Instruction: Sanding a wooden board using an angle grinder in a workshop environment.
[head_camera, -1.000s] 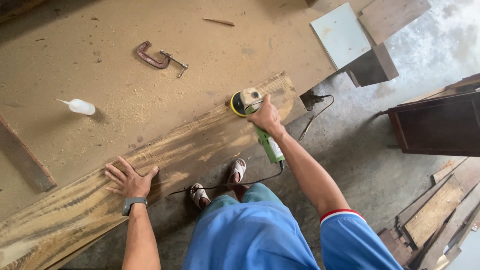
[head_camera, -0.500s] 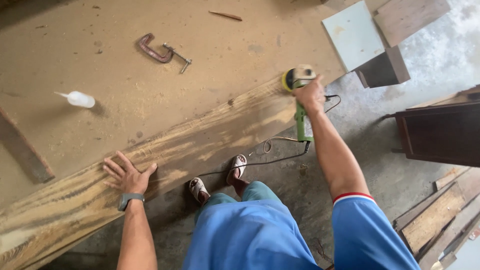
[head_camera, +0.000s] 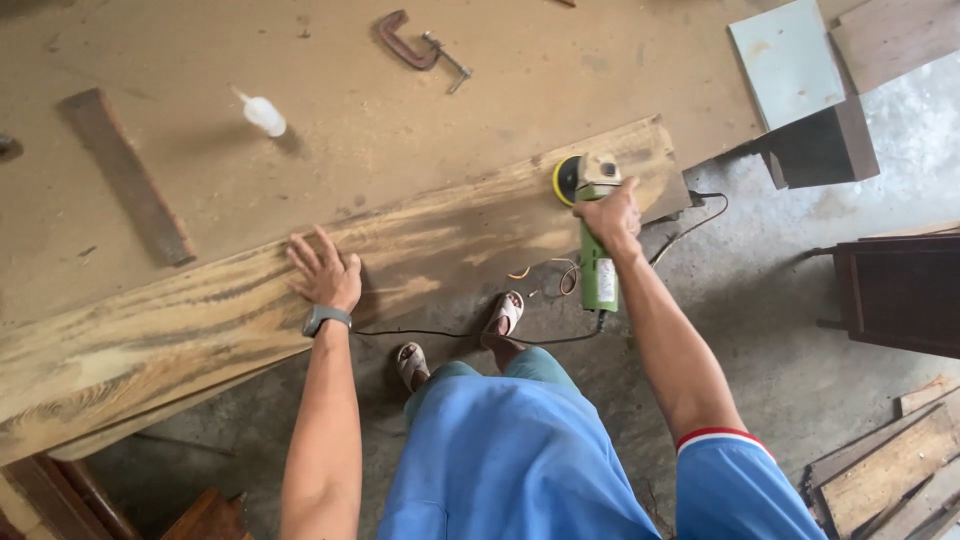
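Single head camera, looking steeply down, arm's reach close

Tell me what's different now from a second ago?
The right hand has run the green sander along the plank toward its far end, then a little way back. The left hand stays flat on the plank. The clamp and glue bottle lie untouched on the bench.

Plank (head_camera: 300, 290) far end beyond the left edge; sander (head_camera: 590, 215) neck under right hand (head_camera: 608, 212).
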